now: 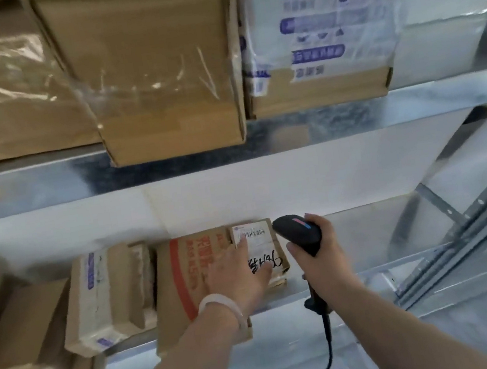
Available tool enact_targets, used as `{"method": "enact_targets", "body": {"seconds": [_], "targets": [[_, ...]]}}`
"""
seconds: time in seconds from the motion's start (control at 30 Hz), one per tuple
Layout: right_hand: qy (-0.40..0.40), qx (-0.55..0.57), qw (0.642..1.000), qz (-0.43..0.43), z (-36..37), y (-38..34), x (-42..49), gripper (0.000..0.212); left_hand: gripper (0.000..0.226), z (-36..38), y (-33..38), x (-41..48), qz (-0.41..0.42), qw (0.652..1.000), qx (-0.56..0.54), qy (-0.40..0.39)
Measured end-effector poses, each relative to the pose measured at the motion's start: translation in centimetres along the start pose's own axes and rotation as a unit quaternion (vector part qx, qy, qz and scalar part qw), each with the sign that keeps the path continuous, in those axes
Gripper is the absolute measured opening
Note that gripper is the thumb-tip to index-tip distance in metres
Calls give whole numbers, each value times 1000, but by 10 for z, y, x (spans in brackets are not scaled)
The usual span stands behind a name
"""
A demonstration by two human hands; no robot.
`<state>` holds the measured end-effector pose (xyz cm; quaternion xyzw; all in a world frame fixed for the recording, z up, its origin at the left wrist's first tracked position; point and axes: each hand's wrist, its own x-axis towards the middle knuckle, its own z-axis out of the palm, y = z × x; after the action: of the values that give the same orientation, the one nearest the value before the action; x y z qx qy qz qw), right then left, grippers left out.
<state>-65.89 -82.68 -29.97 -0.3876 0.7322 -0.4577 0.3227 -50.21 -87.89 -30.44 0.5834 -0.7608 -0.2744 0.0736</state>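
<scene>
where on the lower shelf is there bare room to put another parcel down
Bare lower shelf right of the red-printed box, between the right hand gripping the scanner and the slanted brace. Left of it parcels crowd; upper shelf is crowded.

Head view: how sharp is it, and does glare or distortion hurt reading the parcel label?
Head view: soft motion blur throughout; glare streaks across the taped upper box; the upper shelf edge bows slightly from the wide lens; the barcode label by the scanner shows bars, its print unreadable.
</scene>
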Motion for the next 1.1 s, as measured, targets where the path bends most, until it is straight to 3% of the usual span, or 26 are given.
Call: {"method": "enact_targets", "body": {"seconds": [0.13, 0.37, 0.47, 0.57, 0.63, 0.7, 0.87, 1.1], "targets": [[-38, 11, 999, -10, -5, 15, 11, 50, 74, 18, 17, -3, -16, 999, -21, 30], [-20, 33, 999, -8, -45, 34, 24, 46, 71, 36, 50, -10, -25, 994, -101, 22], [-23, 33, 999, 2, -54, 39, 34, 46, 65, 49, 54, 0, -60, 986, -150, 37], [-41, 36, 998, 5, -56, 42, 40, 48, 77, 58, 54, 7, -123, 971, -197, 54], [-59, 34, 998, -1, -55, 43, 41, 47, 64, 64, 56, 10, -144, 959, -240, 39], [-66, 36, 997, -12, -55, 44, 39, 47, 49, 66, 60, 8, -130, 953, -269, 41], [-36, 67, 997, -29, -67, 37, 30, 49, 46, 55, 76, -3, -72, 943, -314, 82], [-1, 105, 986, -131, -82, -8, 1, 52, 69, 19, 87, -22, -26, 923, -348, 161]]}}
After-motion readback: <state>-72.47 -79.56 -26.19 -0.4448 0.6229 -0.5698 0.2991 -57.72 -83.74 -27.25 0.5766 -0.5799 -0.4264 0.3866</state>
